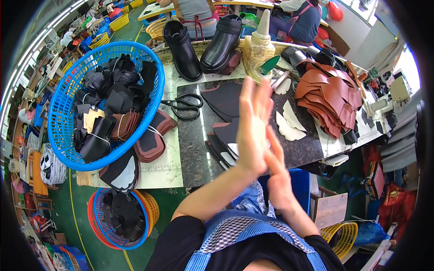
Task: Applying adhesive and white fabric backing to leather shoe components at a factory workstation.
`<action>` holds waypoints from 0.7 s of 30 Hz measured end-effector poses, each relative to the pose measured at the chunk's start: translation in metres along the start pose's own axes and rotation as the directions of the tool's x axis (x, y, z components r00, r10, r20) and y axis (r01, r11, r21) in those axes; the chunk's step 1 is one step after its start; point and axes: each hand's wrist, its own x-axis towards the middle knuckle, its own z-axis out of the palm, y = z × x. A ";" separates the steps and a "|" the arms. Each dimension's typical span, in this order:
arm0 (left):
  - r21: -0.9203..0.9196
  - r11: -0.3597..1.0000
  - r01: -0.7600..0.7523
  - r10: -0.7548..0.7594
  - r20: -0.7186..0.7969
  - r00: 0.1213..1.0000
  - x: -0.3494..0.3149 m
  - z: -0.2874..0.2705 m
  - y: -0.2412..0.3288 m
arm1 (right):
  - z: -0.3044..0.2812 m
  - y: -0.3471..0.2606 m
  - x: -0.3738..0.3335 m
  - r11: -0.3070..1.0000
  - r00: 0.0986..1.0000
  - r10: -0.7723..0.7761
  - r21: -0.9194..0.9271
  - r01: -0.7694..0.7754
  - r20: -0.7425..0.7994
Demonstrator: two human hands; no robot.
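My left hand [253,122] is raised flat with its fingers up and apart, palm pressed against my right hand [276,169], which is blurred just below it. Neither hand holds anything. Both hover above a dark stone slab [192,144] with several dark leather pieces [224,135] on it. White curved cut pieces [289,122] lie to the right of my hands. Black scissors [185,106] rest on the slab's far left part.
A blue basket [63,113] of dark leather parts sits at the left, two black boots [203,45] stand at the back, a brown leather stack [330,97] lies at the right. A glue pot [260,49] stands behind. Baskets stand on the green floor. Other people work at the far table.
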 end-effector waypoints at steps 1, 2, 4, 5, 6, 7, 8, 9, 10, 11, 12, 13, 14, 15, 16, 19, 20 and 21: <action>0.108 0.993 0.048 -0.057 0.080 0.995 0.001 -0.003 0.006 | 0.003 -0.011 -0.003 0.998 1.000 0.015 -0.056 -0.016 -0.013; 0.215 0.973 0.088 -0.123 0.157 0.980 0.002 -0.005 0.008 | 0.002 -0.021 -0.004 0.993 0.999 0.029 -0.115 -0.032 -0.028; 0.135 0.959 0.249 -0.278 0.281 0.919 0.002 -0.012 0.007 | -0.026 -0.012 -0.009 0.897 0.944 0.235 0.323 -0.302 0.230; 0.071 0.953 0.295 -0.301 0.345 0.889 -0.002 -0.007 0.004 | -0.018 -0.020 -0.005 0.662 0.918 0.297 0.637 -0.396 0.262; 0.009 0.939 0.344 -0.318 0.408 0.856 -0.005 -0.004 0.003 | -0.010 -0.024 -0.003 0.355 0.824 0.461 0.783 -0.511 0.329; 0.114 0.919 0.377 -0.381 0.500 0.778 -0.005 -0.007 0.006 | -0.017 -0.016 -0.001 0.268 0.818 0.446 0.817 -0.510 0.363; 0.222 0.897 0.382 -0.437 0.570 0.696 -0.004 -0.011 0.010 | -0.023 -0.010 0.008 0.178 0.810 0.420 0.838 -0.516 0.410; 0.259 0.929 0.264 -0.350 0.386 0.853 -0.011 -0.012 0.001 | -0.020 -0.012 0.009 0.494 0.820 0.516 0.697 -0.520 0.246; 0.262 0.930 0.257 -0.344 0.378 0.860 -0.019 -0.008 -0.004 | -0.020 -0.019 0.014 0.745 0.879 0.472 0.503 -0.438 0.066; 0.205 0.919 0.338 -0.387 0.300 0.872 -0.025 -0.001 -0.009 | -0.020 -0.001 0.016 0.995 0.982 0.098 0.045 -0.092 -0.159; 0.143 0.902 0.407 -0.429 0.216 0.877 -0.029 0.001 -0.009 | -0.019 0.012 0.022 0.853 0.926 -0.345 -0.464 0.240 -0.155; 0.080 0.906 0.415 -0.422 0.187 0.887 -0.029 -0.001 -0.011 | -0.023 0.013 0.028 0.820 0.924 -0.364 -0.512 0.258 -0.119; 0.070 0.913 0.401 -0.407 0.170 0.897 -0.028 -0.004 -0.011 | -0.035 0.024 0.035 0.762 0.918 -0.393 -0.575 0.299 -0.043; 0.116 0.908 0.402 -0.411 0.071 0.909 -0.037 -0.002 -0.018 | -0.043 0.031 0.053 0.758 0.949 -0.272 -0.642 0.111 -0.157; 0.158 0.898 0.411 -0.413 -0.018 0.910 -0.048 0.003 -0.025 | -0.060 0.050 0.060 0.854 0.934 -0.188 -0.520 0.003 -0.303; -0.217 0.935 0.279 -0.286 -0.001 0.958 -0.030 -0.003 0.022 | -0.064 0.021 0.079 0.866 0.953 -0.239 -0.484 0.122 -0.187; -0.073 0.969 0.238 -0.243 -0.068 0.968 -0.013 -0.014 0.029 | -0.061 0.021 0.075 0.802 0.919 -0.379 -0.533 0.270 -0.105; -0.044 0.940 0.338 -0.338 -0.003 0.941 -0.004 -0.028 0.038 | -0.060 0.015 0.074 0.734 0.932 -0.362 -0.618 0.281 -0.006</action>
